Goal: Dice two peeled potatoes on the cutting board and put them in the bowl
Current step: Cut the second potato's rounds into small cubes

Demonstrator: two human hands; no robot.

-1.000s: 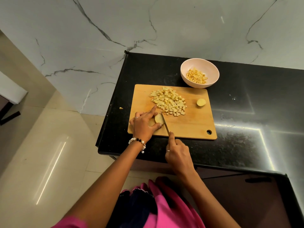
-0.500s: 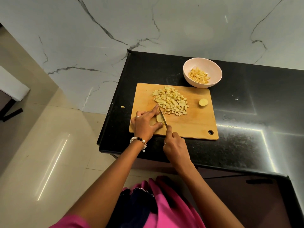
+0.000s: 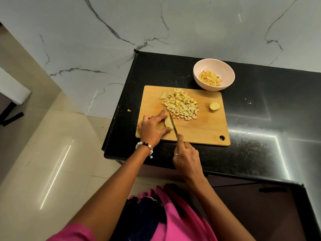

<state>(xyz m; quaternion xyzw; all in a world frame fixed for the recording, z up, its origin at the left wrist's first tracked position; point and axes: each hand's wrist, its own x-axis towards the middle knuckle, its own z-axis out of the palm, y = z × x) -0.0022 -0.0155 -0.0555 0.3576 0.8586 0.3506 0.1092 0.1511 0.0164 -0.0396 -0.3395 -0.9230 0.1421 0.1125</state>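
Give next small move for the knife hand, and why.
Probably press the steel knife down through the pale potato piece under the left hand. The right hand holds the blade against its exposed edge, uncut; a diced pile sits beyond on the wooden cutting board.

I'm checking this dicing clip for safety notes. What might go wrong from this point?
1. The left hand holds the potato piece with its fingertips close beside the knife blade, so a slip might nick a finger.
2. The potato piece is small, so it may roll or shift under the cut.
3. The pile of diced potato lies just beyond the blade on the cutting board; cubes may scatter onto the counter, where one scrap already lies.
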